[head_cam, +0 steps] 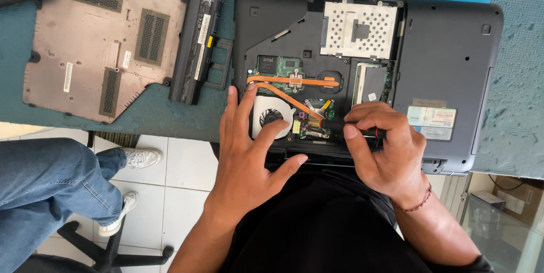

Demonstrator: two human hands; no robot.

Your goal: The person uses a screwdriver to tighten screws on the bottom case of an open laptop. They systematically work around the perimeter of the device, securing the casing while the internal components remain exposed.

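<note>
The opened laptop [453, 52] lies upside down at the near edge of the worktop [515, 120], its near side just over the person's lap. The left hand [249, 148] rests flat on the white cooling fan [271, 117], fingers apart and holding nothing. The right hand [385, 148] has its grip clamped on a dark screwdriver [340, 126] — the tip points at the circuit board beside the copper heat pipe [283, 96]. To the left, well apart, lie the removed bottom cover [85, 40] and the battery [198, 29] — some bare worktop between them and the laptop.
</note>
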